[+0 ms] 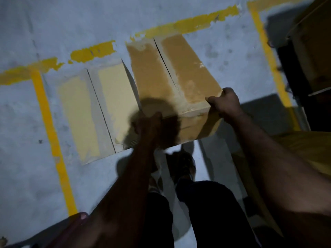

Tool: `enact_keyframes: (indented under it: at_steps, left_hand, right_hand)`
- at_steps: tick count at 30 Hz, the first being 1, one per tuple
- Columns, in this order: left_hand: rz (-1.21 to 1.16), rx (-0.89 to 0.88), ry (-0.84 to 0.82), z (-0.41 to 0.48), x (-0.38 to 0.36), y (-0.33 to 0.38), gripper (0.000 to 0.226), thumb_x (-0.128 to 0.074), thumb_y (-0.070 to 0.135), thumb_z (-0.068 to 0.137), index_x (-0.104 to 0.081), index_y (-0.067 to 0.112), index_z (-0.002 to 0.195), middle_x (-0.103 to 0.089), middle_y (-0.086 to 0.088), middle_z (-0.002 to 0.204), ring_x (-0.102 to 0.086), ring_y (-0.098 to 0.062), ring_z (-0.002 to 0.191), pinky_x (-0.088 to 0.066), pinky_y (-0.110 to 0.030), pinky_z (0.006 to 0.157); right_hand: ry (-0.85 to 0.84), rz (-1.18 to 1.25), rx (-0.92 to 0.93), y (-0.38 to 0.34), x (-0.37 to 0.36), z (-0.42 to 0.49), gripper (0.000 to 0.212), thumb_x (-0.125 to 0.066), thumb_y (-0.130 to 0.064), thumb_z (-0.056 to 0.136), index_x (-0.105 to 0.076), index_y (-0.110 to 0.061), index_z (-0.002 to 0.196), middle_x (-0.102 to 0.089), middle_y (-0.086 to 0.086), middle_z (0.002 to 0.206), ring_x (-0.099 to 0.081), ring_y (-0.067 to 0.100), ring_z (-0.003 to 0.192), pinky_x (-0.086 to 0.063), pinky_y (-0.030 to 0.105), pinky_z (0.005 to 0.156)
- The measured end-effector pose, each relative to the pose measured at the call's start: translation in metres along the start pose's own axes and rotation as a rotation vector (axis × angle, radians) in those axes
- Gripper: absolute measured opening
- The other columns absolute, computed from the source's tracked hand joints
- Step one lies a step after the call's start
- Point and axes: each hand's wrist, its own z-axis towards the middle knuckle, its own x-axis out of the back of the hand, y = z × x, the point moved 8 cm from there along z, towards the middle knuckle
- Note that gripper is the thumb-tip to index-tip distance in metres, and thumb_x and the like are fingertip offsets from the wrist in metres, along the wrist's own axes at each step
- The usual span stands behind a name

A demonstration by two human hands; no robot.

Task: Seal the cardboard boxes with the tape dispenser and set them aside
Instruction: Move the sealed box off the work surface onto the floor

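Single head-worn wide-angle view, steeply downward and forward, close above the brown cardboard box (180,68) and floor (21,126).

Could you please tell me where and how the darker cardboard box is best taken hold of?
Probably at its near end, one hand on each corner, coming from the person's side: the darker box is long and wide, and the pale box crowds its left flank. The left hand and right hand grip there now.

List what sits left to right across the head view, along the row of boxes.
In order: left yellow floor line → pale box on the floor → brown box → right hand gripping that box's near right corner → right yellow floor line. The left hand overlaps both boxes' border, so it is left out.
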Motion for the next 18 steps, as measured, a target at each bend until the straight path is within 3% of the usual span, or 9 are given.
enact_keyframes:
  at_steps: [2,6,8,10,11,13,15,18]
  left_hand:
    - [-0.002,-0.091,0.005,-0.024,0.020,0.048,0.080,-0.066,0.055,0.058,-0.059,0.016,0.127,-0.062,-0.014,0.117,-0.063,-0.034,0.105,-0.057,-0.047,0.092]
    - [-0.054,-0.166,-0.086,-0.068,0.051,0.098,0.047,-0.072,0.024,0.081,-0.058,0.012,0.125,-0.066,-0.008,0.111,-0.065,-0.030,0.104,-0.057,-0.042,0.090]
    - [-0.057,-0.179,-0.102,-0.089,0.068,0.110,0.053,-0.072,0.029,0.073,-0.058,0.014,0.122,-0.068,-0.008,0.111,-0.066,-0.030,0.103,-0.058,-0.048,0.090]
    - [-0.098,-0.200,-0.117,-0.111,0.089,0.129,0.053,-0.069,0.030,0.070,-0.060,0.014,0.119,-0.069,-0.009,0.107,-0.067,-0.030,0.101,-0.059,-0.046,0.086]
    - [-0.096,-0.224,-0.111,-0.125,0.102,0.144,0.045,-0.068,0.027,0.074,-0.060,0.011,0.115,-0.069,-0.008,0.102,-0.068,-0.029,0.097,-0.058,-0.040,0.081]
    - [-0.102,-0.285,-0.096,-0.155,0.131,0.180,0.025,-0.066,0.018,0.082,-0.057,0.012,0.105,-0.064,-0.002,0.089,-0.066,-0.027,0.086,-0.050,-0.033,0.074]
    - [-0.142,-0.347,-0.101,-0.186,0.161,0.215,0.018,-0.062,0.010,0.086,-0.054,0.017,0.101,-0.062,0.002,0.084,-0.062,-0.024,0.079,-0.047,-0.034,0.074]
    - [-0.180,-0.453,-0.091,-0.233,0.207,0.267,0.021,-0.059,0.012,0.076,-0.063,0.016,0.096,-0.069,-0.006,0.085,-0.065,-0.028,0.077,-0.050,-0.036,0.067]
  right_hand:
    - [-0.042,0.006,0.006,-0.020,0.015,-0.019,0.047,-0.076,-0.047,0.076,-0.058,-0.009,0.097,-0.068,0.014,0.091,-0.068,0.035,0.076,-0.058,0.043,0.055]
    - [-0.025,-0.049,-0.018,-0.040,0.049,-0.069,0.049,-0.071,-0.053,0.081,-0.058,-0.006,0.086,-0.070,0.017,0.081,-0.068,0.037,0.065,-0.058,0.041,0.050]
    - [0.013,-0.062,0.017,-0.054,0.070,-0.097,0.047,-0.070,-0.053,0.082,-0.057,-0.008,0.092,-0.069,0.017,0.092,-0.068,0.038,0.078,-0.060,0.048,0.063]
    - [0.031,-0.008,0.073,-0.075,0.089,-0.128,0.049,-0.070,-0.047,0.085,-0.061,-0.013,0.120,-0.067,0.011,0.119,-0.065,0.035,0.102,-0.058,0.051,0.082]
    - [0.033,0.039,0.097,-0.088,0.099,-0.146,0.057,-0.071,-0.043,0.086,-0.057,-0.016,0.135,-0.063,0.007,0.132,-0.061,0.032,0.113,-0.055,0.049,0.092]
    - [0.047,0.098,0.144,-0.114,0.120,-0.183,0.064,-0.071,-0.041,0.087,-0.053,-0.015,0.143,-0.058,0.004,0.142,-0.055,0.027,0.127,-0.047,0.040,0.106]
    - [0.075,0.117,0.195,-0.141,0.142,-0.220,0.062,-0.070,-0.043,0.089,-0.056,-0.014,0.141,-0.058,0.005,0.142,-0.054,0.025,0.130,-0.042,0.033,0.108]
    - [0.142,0.200,0.278,-0.184,0.179,-0.278,0.059,-0.069,-0.043,0.090,-0.058,-0.013,0.140,-0.059,0.006,0.141,-0.053,0.023,0.130,-0.043,0.034,0.108]
